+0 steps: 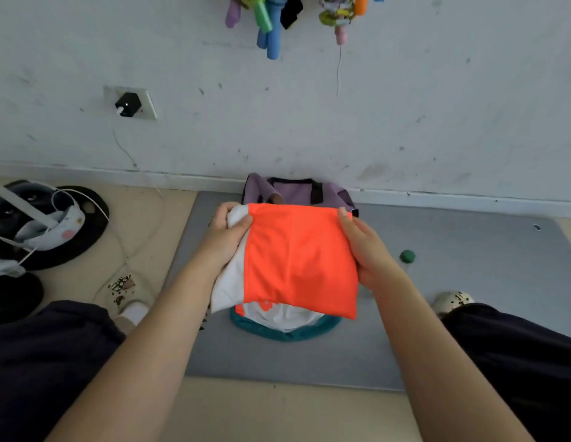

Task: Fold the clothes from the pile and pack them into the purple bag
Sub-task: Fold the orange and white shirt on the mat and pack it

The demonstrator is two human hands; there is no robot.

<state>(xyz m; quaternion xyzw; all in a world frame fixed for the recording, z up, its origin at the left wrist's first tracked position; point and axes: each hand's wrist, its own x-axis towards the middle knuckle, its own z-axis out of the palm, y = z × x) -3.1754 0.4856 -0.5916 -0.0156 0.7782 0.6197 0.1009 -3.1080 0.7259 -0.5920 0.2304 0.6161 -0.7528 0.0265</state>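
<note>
With the left hand (228, 237) and right hand (362, 247) gripping the folded orange-and-white garment (296, 260) above the grey mat (469, 314), fingers clamped on its sides, the person should keep it flat while lowering it into the purple bag (296, 193) at the mat's far edge.

Soft even daylight, slight blur, wide-angle bowing

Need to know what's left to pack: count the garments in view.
2. A folded orange-and-white garment is held up by left hand and right hand; a teal-edged white garment lies on the grey mat below. More may be hidden.
</note>
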